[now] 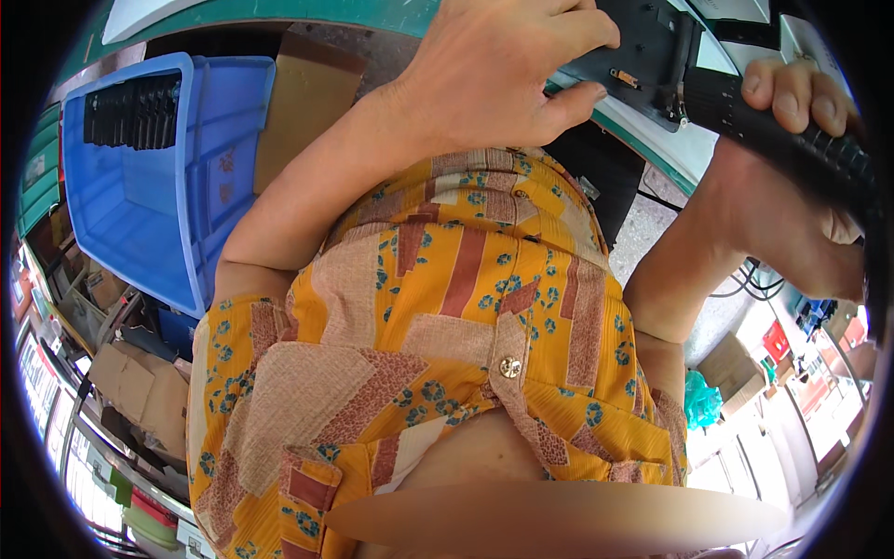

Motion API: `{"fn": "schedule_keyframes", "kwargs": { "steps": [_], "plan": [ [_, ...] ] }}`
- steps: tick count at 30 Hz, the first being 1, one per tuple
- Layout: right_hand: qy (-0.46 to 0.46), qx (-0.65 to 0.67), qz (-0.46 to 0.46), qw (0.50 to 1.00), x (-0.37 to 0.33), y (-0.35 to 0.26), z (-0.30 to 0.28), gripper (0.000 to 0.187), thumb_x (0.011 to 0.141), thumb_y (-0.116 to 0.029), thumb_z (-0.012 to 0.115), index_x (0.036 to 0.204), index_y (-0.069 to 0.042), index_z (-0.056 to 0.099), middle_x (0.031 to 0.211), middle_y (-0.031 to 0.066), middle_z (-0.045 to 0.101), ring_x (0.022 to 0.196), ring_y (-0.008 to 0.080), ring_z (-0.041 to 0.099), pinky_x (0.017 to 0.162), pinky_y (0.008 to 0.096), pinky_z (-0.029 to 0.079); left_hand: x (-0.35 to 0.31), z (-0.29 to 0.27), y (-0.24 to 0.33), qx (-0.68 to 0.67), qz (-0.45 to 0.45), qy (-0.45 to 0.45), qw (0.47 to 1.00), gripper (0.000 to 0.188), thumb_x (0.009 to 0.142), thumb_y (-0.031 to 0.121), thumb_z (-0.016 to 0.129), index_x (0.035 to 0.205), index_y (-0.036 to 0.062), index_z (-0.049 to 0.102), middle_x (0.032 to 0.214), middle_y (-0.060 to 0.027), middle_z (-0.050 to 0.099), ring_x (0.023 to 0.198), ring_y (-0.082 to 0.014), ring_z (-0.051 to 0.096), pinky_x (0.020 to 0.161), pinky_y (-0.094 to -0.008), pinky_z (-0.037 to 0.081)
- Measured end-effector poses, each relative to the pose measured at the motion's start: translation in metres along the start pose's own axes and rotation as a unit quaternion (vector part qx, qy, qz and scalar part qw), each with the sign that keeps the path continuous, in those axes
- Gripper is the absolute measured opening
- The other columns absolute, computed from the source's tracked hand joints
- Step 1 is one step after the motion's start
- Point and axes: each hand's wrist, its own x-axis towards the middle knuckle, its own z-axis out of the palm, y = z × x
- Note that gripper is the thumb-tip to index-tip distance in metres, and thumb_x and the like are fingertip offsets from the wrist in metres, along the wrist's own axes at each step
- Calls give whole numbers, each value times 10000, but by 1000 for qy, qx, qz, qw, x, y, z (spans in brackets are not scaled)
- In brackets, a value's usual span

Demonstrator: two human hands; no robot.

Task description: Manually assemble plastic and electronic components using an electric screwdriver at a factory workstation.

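Note:
My left hand [521,70] is at the top middle, with its thumb and fingers closed over the near-left edge of a flat black plastic panel [643,47]. A small copper-coloured piece [624,78] shows on the panel. At the upper right my right hand [792,186] wraps round a long black ribbed piece [722,101]. That piece's left end meets the panel's right edge, next to a small shiny metal bit [683,121]. Whether the two are joined cannot be told. The ribbed piece's far end runs into the dark rim of the view.
A green-edged table [372,17] runs along the top. On the left stands a blue plastic bin [191,186] with several black slotted parts [133,112] in it, beside brown cardboard [312,102]. Cardboard boxes [140,391] lie lower left. Black cables [754,279] and a teal plastic bag [702,401] are at the right.

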Motion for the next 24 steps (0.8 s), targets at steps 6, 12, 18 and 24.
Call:
{"fn": "schedule_keyframes", "kwargs": {
  "steps": [6,12,18,24],
  "plan": [
    [-21,-18,13,1000,3,-10,-32,721,974,-721,458,1132,-36,614,922,121,626,772,257,639,662,416,558,-2,6,-1,-24,15,31,999,337,620,43,792,920,26,642,886,-125,527,891,-337,532,850,-454,417],
    [-47,-31,19,998,8,-11,-39,746,954,-741,463,1133,-33,615,927,123,622,776,259,635,671,420,551,-2,8,-1,-29,11,34,999,328,624,53,808,907,19,646,894,-129,536,924,-340,541,870,-459,419],
    [-68,-46,22,996,9,-9,-38,771,935,-761,468,1133,-31,617,932,126,618,780,260,631,680,424,544,-3,8,-2,-34,4,34,999,310,634,50,810,896,18,648,889,-127,536,920,-325,539,863,-451,417],
    [-87,-55,17,995,9,-3,-37,796,916,-781,474,1134,-29,618,937,129,614,784,262,626,689,428,537,-3,10,-2,-24,10,29,999,300,632,54,813,880,18,648,877,-122,528,907,-318,533,863,-446,414]
  ]
}}
